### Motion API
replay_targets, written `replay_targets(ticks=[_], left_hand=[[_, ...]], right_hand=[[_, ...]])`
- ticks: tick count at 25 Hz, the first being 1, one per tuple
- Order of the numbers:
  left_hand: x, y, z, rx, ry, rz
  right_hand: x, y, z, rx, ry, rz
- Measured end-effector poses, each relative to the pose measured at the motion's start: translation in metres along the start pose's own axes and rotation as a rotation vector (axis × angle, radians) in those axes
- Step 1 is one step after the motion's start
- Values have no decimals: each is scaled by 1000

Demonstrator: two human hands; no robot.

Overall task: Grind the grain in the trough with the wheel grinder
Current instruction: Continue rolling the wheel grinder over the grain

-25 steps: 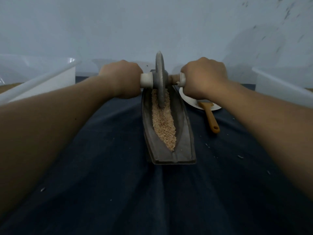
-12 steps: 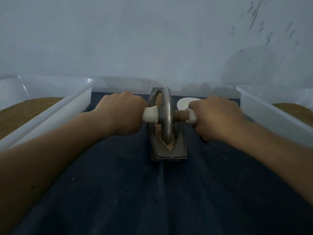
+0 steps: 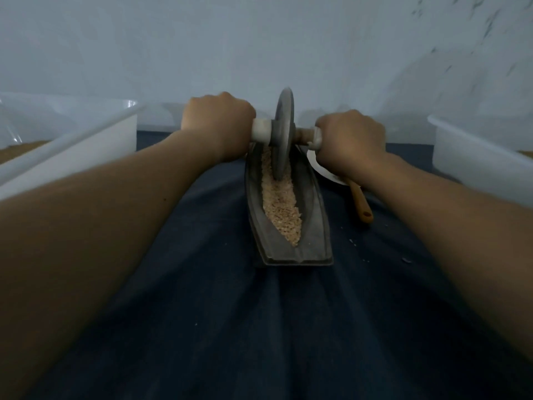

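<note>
Wheel grinder (image 3: 284,134) in trough (image 3: 313,215); both hands gripping axle

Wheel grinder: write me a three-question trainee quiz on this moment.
1. True or false: the left hand and the right hand each grip a handle of the wheel grinder.
2. Where along the trough does the wheel stand? A: the nearer half. B: the farther half. C: outside it.
3. Fill in: the orange-handled tool lies to the trough's ___.
Key: 1 true; 2 B; 3 right.
</note>
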State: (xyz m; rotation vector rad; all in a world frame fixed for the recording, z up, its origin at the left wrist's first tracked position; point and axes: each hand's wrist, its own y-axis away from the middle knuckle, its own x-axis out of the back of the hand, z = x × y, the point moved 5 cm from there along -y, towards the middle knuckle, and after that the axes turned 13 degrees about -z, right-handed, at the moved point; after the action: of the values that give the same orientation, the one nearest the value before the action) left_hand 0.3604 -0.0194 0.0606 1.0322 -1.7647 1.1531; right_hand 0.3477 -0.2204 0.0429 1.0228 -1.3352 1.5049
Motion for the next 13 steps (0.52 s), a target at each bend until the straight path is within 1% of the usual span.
replay_targets(ticks=[4, 9, 11, 13], left_hand=[[11, 40, 8, -46, -20, 39], [37, 103, 4, -161, -26, 18], [40, 108, 1, -171, -18, 22], [30, 100, -1, -157, 1, -7]], right_hand=[[4, 42, -1, 50, -11, 19], [35, 118, 2, 104, 38, 106], [40, 126, 6, 110, 62, 111], [36, 115, 6, 110, 110, 110]])
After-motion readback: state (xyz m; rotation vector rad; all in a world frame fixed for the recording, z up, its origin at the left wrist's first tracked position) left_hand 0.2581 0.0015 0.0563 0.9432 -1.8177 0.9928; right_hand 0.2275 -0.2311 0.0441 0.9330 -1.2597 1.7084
